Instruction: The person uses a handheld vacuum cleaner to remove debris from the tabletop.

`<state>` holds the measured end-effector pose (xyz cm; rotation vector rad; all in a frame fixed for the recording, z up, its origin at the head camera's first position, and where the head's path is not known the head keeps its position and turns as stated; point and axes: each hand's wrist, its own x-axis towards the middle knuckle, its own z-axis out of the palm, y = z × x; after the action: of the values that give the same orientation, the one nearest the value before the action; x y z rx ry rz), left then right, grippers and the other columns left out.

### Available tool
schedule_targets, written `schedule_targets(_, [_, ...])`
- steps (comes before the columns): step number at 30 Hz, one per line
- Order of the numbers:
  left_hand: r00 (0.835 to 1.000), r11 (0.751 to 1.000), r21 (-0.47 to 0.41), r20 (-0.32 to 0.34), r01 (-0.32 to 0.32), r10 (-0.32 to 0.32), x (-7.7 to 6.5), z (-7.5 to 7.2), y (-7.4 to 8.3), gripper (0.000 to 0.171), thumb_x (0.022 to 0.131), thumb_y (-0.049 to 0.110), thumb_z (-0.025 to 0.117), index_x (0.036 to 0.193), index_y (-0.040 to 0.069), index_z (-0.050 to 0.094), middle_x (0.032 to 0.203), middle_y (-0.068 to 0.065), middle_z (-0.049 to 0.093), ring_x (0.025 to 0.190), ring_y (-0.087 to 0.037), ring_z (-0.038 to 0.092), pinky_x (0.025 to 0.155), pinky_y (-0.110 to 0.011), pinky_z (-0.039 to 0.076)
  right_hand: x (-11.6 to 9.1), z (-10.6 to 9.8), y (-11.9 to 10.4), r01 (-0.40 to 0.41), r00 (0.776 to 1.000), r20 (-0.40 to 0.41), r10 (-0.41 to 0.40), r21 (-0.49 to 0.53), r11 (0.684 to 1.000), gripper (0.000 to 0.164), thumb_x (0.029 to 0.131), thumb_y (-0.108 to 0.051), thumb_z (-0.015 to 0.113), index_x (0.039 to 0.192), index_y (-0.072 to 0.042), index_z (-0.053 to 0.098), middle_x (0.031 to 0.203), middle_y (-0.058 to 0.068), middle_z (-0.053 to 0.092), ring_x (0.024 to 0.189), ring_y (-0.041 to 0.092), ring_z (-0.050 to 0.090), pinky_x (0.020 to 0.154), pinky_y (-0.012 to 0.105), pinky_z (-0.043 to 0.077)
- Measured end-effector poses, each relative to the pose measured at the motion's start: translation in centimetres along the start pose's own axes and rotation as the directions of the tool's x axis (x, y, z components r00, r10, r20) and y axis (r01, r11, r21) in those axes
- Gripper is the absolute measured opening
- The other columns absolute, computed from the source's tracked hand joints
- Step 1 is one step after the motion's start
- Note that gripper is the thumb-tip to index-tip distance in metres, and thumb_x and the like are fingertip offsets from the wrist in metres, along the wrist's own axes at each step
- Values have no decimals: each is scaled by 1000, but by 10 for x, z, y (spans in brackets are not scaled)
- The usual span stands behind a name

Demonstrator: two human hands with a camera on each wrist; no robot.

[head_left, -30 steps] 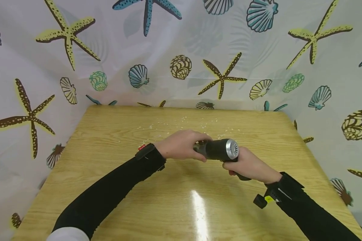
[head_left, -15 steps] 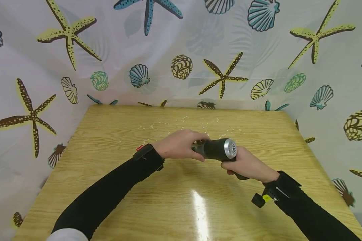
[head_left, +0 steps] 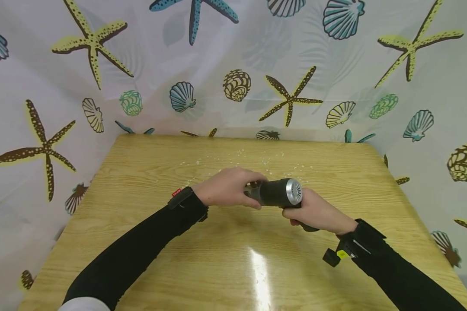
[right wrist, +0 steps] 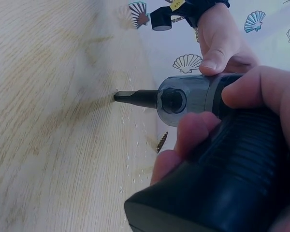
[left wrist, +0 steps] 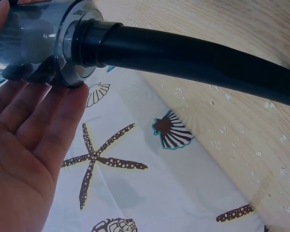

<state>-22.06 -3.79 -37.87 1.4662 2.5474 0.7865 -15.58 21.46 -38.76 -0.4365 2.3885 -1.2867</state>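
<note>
A black handheld vacuum cleaner [head_left: 274, 193] with a silver vented end is held in both hands above the table. My right hand [head_left: 321, 211] grips its ribbed handle [right wrist: 222, 169]. Thumb and fingers of my left hand [head_left: 227, 185] hold the clear dust cup [left wrist: 26, 43] from either side. From the cup extends a long black nozzle [left wrist: 193, 58]; in the right wrist view its slanted tip is right at the table surface. The head view hides the nozzle behind the left hand. Small white flakes [left wrist: 269, 104] lie scattered around the nozzle.
The wood-grain table [head_left: 171, 259] carries white bits [head_left: 264, 160] mostly toward its far side. A white cloth printed with starfish and shells [head_left: 218, 116] hangs behind it and along both sides. Both wrists wear black straps, the right with a small black box [head_left: 331, 257].
The vacuum cleaner and both hands have shifted slightly left across the table. Both grips look the same, and the head view has turned a little.
</note>
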Motion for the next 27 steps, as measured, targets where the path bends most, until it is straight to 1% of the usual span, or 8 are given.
schedule_targets(5, [1000,1000,-6,-1,6,-6,-4,-1,-2,62,73,52,76,123,20,60,111,9,63,87,-3,53,74,-28,50,1,3,-3,11,1000,8,-11,-3,1000,41,81,-4,63,120,-1,53,67,11,59,56,24,57,52,36,46])
schedule_targets(12, [1000,1000,-3,-8,-3,3,-9,-2,-3,62,73,52,76,123,19,60,110,9,63,86,-3,54,74,-28,50,4,6,-4,14,1000,11,-14,-1,1000,42,81,-4,63,121,-1,53,68,12,59,56,23,57,52,36,46])
schedule_targets(21, [1000,1000,23,-21,-1,2,-12,-4,-2,62,73,53,75,124,19,60,110,9,63,86,-1,53,74,-27,50,3,8,-8,14,1000,12,-14,-3,1000,43,81,-3,63,122,-1,52,68,12,59,56,23,57,53,36,47])
schedule_targets(27, [1000,1000,8,-18,5,-5,-12,-4,-3,63,73,50,76,125,19,60,112,8,63,88,-2,54,74,-27,50,5,10,-10,1,1000,1,-1,0,1000,47,82,-4,65,126,-2,48,73,14,59,58,24,58,55,37,48])
